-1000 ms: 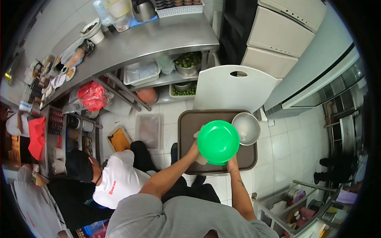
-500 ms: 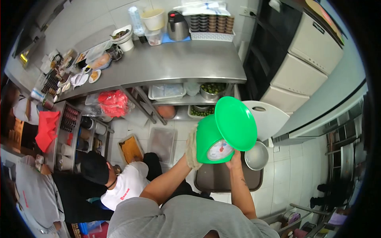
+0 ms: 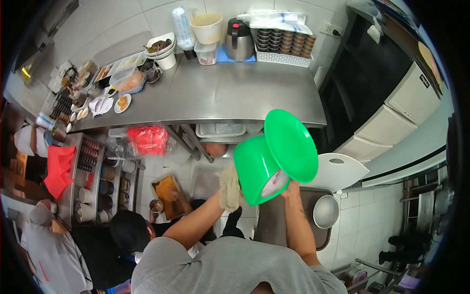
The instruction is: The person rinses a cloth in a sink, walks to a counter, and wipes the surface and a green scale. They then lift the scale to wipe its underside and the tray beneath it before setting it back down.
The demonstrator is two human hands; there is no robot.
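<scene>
A green kitchen scale (image 3: 257,169) with a round dial and a wide green pan (image 3: 291,146) is held up in front of me, tilted. My left hand (image 3: 229,190) presses on its left side, with a beige cloth or glove over the fingers hiding them. My right hand (image 3: 292,189) grips the scale's lower right edge beside the dial, its fingers partly hidden behind the body. Beneath the scale is a brown tray (image 3: 274,220), and a round metal bowl (image 3: 326,211) lies at the tray's right side.
Ahead runs a steel counter (image 3: 215,93) with a thermos jug (image 3: 239,41) and a basket of stacked cups (image 3: 284,56) at its back. A white board (image 3: 338,171) leans near the drawers. Two people are at my left, one crouching near an orange-filled tray (image 3: 167,196).
The scale has turned and shifted slightly left, so its dial now faces more to the right. My view has moved nearer the counter. The crouching person has shifted, a hand now at the orange-filled tray.
</scene>
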